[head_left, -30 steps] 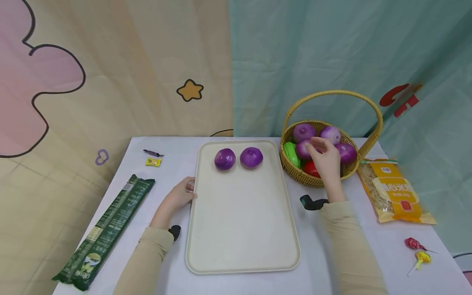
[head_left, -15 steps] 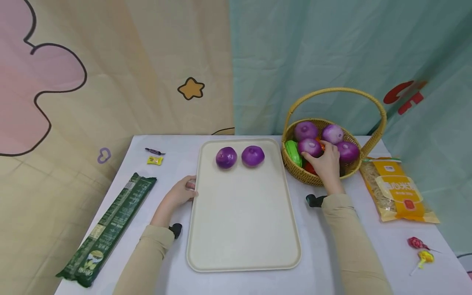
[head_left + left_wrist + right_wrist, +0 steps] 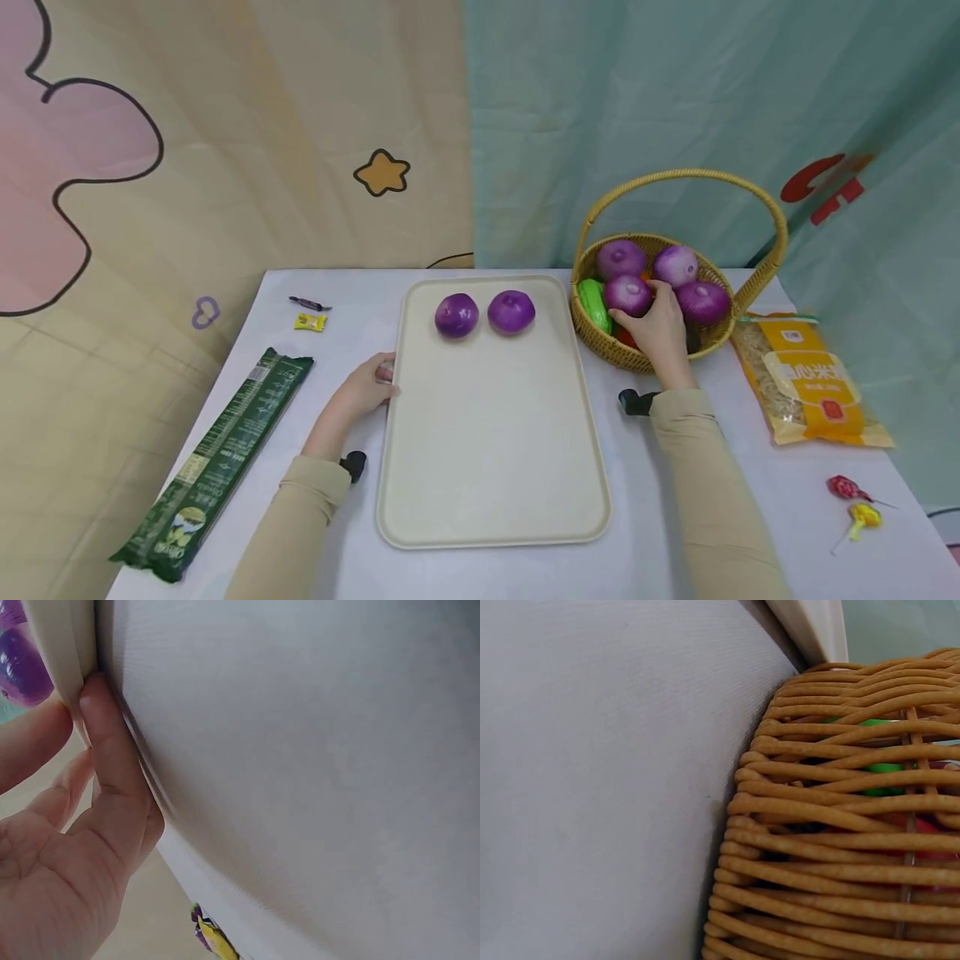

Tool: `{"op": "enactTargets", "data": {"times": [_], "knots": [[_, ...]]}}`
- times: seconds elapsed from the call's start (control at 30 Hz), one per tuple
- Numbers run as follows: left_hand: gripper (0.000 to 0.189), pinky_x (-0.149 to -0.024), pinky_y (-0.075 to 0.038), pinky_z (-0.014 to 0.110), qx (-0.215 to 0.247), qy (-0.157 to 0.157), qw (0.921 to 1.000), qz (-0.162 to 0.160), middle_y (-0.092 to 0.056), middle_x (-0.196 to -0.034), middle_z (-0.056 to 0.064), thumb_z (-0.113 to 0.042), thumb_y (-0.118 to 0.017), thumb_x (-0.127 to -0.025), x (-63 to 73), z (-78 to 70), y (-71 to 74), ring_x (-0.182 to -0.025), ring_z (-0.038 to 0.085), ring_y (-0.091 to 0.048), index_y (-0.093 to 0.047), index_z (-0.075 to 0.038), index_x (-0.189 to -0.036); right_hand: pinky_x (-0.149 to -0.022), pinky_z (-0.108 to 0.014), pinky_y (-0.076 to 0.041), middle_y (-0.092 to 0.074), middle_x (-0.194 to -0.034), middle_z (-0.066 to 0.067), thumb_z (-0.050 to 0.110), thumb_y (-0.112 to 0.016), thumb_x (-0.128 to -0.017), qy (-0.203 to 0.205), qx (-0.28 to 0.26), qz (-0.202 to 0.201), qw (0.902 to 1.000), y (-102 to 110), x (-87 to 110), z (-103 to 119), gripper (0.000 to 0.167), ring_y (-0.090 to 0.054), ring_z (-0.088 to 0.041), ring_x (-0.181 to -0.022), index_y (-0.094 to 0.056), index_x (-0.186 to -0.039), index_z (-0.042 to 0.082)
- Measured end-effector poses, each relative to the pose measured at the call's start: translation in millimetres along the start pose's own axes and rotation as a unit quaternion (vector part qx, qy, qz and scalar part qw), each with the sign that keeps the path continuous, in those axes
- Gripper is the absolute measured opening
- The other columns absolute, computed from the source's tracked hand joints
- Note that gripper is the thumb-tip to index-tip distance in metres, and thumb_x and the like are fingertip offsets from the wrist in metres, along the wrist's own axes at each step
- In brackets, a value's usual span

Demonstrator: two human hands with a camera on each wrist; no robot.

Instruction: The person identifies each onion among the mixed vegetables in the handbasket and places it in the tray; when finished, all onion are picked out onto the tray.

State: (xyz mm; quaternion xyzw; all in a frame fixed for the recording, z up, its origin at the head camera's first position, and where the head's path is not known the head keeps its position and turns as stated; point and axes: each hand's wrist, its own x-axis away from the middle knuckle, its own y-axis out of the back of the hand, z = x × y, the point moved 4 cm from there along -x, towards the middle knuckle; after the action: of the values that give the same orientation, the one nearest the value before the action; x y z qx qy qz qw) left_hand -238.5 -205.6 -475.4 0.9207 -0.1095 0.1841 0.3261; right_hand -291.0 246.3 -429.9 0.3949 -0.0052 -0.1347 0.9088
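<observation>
With thumb and fingers, my left hand [image 3: 363, 390] pinches the left rim of a cream rectangular tray [image 3: 495, 442]; the left wrist view shows the thumb and fingers of that hand [image 3: 94, 817] at the rim. Two purple onions [image 3: 457, 316] sit at the tray's far end. My right hand [image 3: 662, 332] reaches into a wicker basket [image 3: 609, 346] and grips a purple onion [image 3: 627, 295] between thumb and fingers. Other onions [image 3: 702, 302], a green vegetable [image 3: 595, 305] and something red, partly hidden by the hand, lie around it. Only the basket's woven side [image 3: 832, 825] fills the right wrist view.
Left of the tray lie a long green packet [image 3: 217, 467], a yellow candy [image 3: 310, 322] and a small dark wrapped item [image 3: 309, 303]. Right of the basket are a noodle bag [image 3: 813, 383] and two lollipops [image 3: 864, 514]. The basket's tall handle [image 3: 682, 174] arches above the onions.
My right hand has lowered from above the basket and closed its thumb and fingers about the front onion. My left hand stays at the tray's rim. The head view has shifted slightly.
</observation>
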Motion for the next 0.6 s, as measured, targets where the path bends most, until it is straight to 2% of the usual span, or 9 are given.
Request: {"op": "enactTargets", "data": {"times": [0.23,0.37,0.6], "knots": [[0.065,-0.089,-0.055,0.038,0.000,0.004,1.0000,0.008,-0.054,-0.122,0.023,-0.002,-0.060,-0.092,1.1,3.3,4.8,-0.100,0.028,-0.061,-0.032,-0.001,-0.151,-0.114,-0.057,-0.031,-0.035,-0.142,-0.030,0.034,-0.075,-0.086,0.008,0.000,-0.002,1.0000,-1.4,0.8,6.9,0.084,-0.040,-0.045,-0.131,-0.032,-0.146,-0.004],[0.066,-0.090,-0.054,0.038,0.013,0.002,0.9998,0.014,-0.055,-0.123,0.024,-0.003,-0.060,-0.092,1.9,2.2,6.7,-0.101,0.029,-0.062,-0.032,-0.002,-0.151,-0.114,-0.057,-0.032,-0.032,-0.140,-0.030,0.036,-0.075,-0.086,-0.002,0.002,0.002,1.0000,-1.3,1.6,6.0,0.082,-0.041,-0.046,-0.127,-0.034,-0.143,-0.004],[0.066,-0.081,-0.054,0.030,0.032,-0.005,0.9992,0.022,-0.056,-0.113,0.021,-0.004,-0.062,-0.090,6.3,-4.1,8.1,-0.091,0.022,-0.062,-0.034,-0.001,-0.149,-0.114,-0.053,-0.034,-0.042,-0.140,-0.025,0.037,-0.079,-0.081,-0.006,-0.053,-0.029,0.9981,3.3,6.9,2.6,0.085,-0.042,-0.040,-0.131,-0.033,-0.141,-0.001]]}}
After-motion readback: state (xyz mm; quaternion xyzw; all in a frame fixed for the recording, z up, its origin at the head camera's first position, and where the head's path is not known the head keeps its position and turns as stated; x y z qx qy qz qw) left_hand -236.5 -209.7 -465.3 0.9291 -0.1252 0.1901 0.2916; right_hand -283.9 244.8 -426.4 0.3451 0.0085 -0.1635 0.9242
